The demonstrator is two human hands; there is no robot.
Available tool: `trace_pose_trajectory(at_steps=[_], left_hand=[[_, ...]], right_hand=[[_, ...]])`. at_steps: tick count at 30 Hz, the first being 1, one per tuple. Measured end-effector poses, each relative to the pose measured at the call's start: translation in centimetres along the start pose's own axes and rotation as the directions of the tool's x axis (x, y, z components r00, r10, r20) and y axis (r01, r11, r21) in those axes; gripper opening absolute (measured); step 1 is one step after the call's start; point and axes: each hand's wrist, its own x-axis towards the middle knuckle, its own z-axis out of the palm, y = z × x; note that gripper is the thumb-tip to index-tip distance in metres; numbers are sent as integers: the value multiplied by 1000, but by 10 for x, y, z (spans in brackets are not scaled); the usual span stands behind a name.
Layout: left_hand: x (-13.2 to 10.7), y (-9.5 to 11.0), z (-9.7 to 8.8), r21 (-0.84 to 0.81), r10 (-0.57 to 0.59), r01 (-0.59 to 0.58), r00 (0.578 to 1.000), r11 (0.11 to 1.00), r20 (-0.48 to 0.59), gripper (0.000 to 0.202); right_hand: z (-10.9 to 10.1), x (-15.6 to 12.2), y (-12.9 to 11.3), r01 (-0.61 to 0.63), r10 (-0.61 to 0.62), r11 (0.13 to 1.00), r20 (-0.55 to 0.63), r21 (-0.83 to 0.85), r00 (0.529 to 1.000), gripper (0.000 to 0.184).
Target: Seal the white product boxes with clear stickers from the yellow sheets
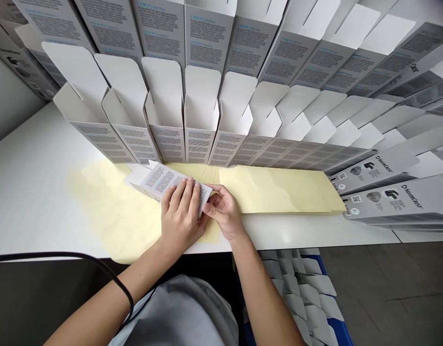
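A small printed cardboard carton (159,180) lies tilted before me, its far left end showing raised white flaps. Across its printed top rests my left hand (181,211), fingers close together over the face and thumb hidden underneath, gripping it. My right hand (224,209) has curled fingers and thumb on the carton's right end, at the edge near its corner. Below the carton is a yellow paper sheet (134,226) on the white table. Just right of my hands lies a folded stack of yellow paper (279,190).
Rows of upright cartons with open flaps (201,98) line the back. At the right stand more printed cartons (398,197). A black cable (62,254) crosses my left forearm. Below the table edge, a blue crate (340,331) holds several open cartons.
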Motion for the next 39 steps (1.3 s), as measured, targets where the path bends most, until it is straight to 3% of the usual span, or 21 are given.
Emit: trace_pose_trajectory(at_steps=[2,13,15,18,21,27,34,39], left_hand=[[0,0,0,3,0,0,1000,1000,3,56],[1,0,0,7,-1,1,1000,1000,3,55],[1,0,0,7,-1,1,1000,1000,5,55],[1,1,0,4,-4,4,1000,1000,5,55],[1,1,0,-2,-3,3,1000,1000,5,54],[1,0,0,-5,-2,2,1000,1000,13,56],[0,0,0,-18,2,-2,1000,1000,6,56],[1,0,0,-19,3,-3,1000,1000,1,57]], right_hand=[[2,-1,0,-3,3,1000,-7,-21,1000,51],[9,9,5,35,-33,999,-196,8,980,19],[8,9,3,54,-54,999,-199,-5,978,26],[6,4,1,47,-46,999,-110,6,993,27],[4,-1,0,48,-49,999,-45,-12,998,41],[2,3,6,29,-24,999,-116,39,993,32],[-1,0,7,11,-8,998,-49,68,999,46],[0,5,13,62,-60,998,-103,19,993,42]])
